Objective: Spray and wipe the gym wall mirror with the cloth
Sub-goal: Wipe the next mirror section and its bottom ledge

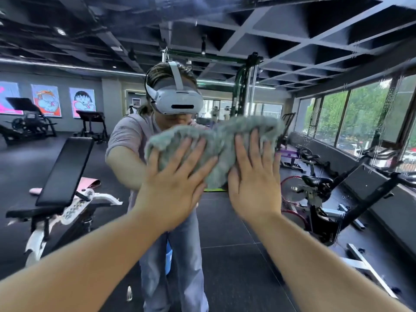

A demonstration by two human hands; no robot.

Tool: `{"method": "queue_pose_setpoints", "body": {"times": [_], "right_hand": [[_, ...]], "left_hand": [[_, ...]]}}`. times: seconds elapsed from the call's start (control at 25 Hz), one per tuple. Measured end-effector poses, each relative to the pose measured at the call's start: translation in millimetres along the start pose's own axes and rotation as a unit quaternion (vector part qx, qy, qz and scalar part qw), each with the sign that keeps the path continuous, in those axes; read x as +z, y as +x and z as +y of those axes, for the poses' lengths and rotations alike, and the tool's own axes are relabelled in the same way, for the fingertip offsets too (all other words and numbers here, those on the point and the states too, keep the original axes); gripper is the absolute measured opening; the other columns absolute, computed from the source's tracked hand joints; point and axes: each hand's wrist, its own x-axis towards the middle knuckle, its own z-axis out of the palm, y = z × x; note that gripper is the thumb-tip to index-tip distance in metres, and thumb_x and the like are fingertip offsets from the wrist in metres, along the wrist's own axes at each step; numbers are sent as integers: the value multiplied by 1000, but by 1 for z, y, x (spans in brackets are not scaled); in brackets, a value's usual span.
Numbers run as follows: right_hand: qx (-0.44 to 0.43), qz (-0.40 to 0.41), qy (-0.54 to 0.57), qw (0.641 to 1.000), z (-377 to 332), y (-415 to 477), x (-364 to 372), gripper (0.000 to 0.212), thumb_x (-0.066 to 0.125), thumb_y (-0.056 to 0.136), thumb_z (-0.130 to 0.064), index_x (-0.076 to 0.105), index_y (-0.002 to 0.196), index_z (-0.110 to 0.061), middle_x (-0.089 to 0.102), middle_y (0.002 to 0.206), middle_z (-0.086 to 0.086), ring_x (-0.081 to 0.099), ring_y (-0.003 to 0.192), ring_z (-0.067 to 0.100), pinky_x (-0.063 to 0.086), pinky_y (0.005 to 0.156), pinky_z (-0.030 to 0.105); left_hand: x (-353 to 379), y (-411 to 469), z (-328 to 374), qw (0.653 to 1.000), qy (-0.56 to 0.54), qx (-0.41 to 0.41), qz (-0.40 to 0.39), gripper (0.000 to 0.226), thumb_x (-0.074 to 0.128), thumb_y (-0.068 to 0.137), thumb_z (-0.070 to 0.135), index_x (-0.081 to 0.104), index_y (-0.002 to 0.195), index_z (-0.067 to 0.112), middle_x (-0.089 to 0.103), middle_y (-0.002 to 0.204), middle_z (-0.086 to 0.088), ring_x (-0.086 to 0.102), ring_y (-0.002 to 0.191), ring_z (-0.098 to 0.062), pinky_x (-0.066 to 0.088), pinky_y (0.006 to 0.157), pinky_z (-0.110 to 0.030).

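Head view: facing the mirror (225, 233), which fills the frame. Cloth (216, 140), grey-green and shaggy, bunched flat against the glass at about face height. Left hand (173, 183) and right hand (254, 183) side by side, fingers straight and spread, palms pressing the cloth's lower edge onto the glass; nothing pinched. Wet streaks (382, 131) run down the glass at the right.

Reflected room: person in a headset, grey tee and jeans. Black floor mats, dark grid ceiling (270, 30). Incline bench (65, 172) at left, three cartoon posters (46, 100) on the far wall, cable machine (245, 86) behind, spin bikes (319, 188) along the windows (360, 115) with trees outside.
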Motion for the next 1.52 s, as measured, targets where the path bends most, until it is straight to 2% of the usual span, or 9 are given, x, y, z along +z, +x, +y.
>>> {"method": "queue_pose_setpoints", "body": {"times": [0.2, 0.36, 0.52, 0.68, 0.92, 1.0, 1.2, 1.4, 1.52], "right_hand": [[37, 11, 12, 999, 1, 21, -6, 62, 23, 98, -37, -8, 152, -34, -16, 157, -8, -9, 148, 23, -4, 120, 45], [14, -47, -33, 998, 15, -70, 25, 62, 22, 100, -38, -10, 153, -33, -19, 160, -6, -10, 147, 22, 2, 119, 49], [20, -38, -4, 999, 18, -9, 0, 58, 17, 98, -43, -9, 150, -35, -18, 155, -10, -21, 143, 14, -13, 117, 41], [44, 5, 19, 999, 5, 15, -3, 60, 18, 98, -40, -9, 151, -34, -19, 156, -9, -16, 146, 18, -13, 118, 40], [5, -28, -38, 999, 19, -131, 59, 65, 25, 99, -39, -8, 153, -30, -13, 161, -3, -17, 147, 20, 5, 116, 48], [-2, -16, -25, 1000, 18, -111, 52, 65, 27, 98, -38, -7, 153, -31, -8, 160, -2, -12, 146, 19, 0, 117, 46], [-5, 52, 40, 998, 5, -30, 30, 61, 25, 97, -37, 1, 153, -31, -12, 155, -11, -7, 148, 19, -15, 117, 37], [-56, 48, -6, 997, 17, -174, 97, 62, 34, 93, -32, 18, 152, -23, 16, 159, 0, 9, 146, 26, -3, 120, 43], [-85, 44, -1, 995, 29, -175, 104, 61, 37, 91, -33, 24, 150, -26, 18, 157, -4, 11, 145, 25, -6, 119, 41]], "left_hand": [[4, 30, -13, 997, -7, -72, 42, 51, 38, 98, 37, 33, 148, 30, 23, 159, -7, 21, 145, -29, 12, 110, -61], [18, -41, 17, 1000, 5, 29, 8, 57, 45, 94, 37, 32, 149, 30, 24, 158, -6, 25, 142, -29, 25, 101, -60], [8, 11, -2, 999, 20, 18, 33, 53, 38, 98, 38, 32, 149, 28, 23, 159, -8, 25, 144, -29, 19, 105, -57], [7, 24, -6, 996, -12, -70, 54, 54, 38, 98, 36, 31, 150, 25, 20, 159, -13, 19, 145, -33, 9, 114, -54], [33, -105, 51, 999, 20, 9, -34, 60, 42, 94, 35, 28, 152, 25, 16, 160, -11, 25, 143, -33, 27, 102, -56], [32, -96, 47, 999, 15, 18, -23, 58, 41, 94, 36, 31, 151, 26, 19, 159, -10, 27, 142, -32, 29, 98, -56], [23, -53, 37, 995, -3, -94, 42, 51, 34, 99, 36, 37, 149, 25, 23, 159, -7, 26, 144, -28, 24, 107, -57], [53, -169, 100, 999, 8, -36, 11, 52, 40, 94, 31, 42, 146, 25, 28, 157, -7, 32, 140, -27, 31, 97, -53], [62, -182, 106, 1000, 9, 4, 15, 52, 40, 92, 32, 42, 143, 26, 30, 155, -4, 34, 139, -25, 31, 93, -49]]}}
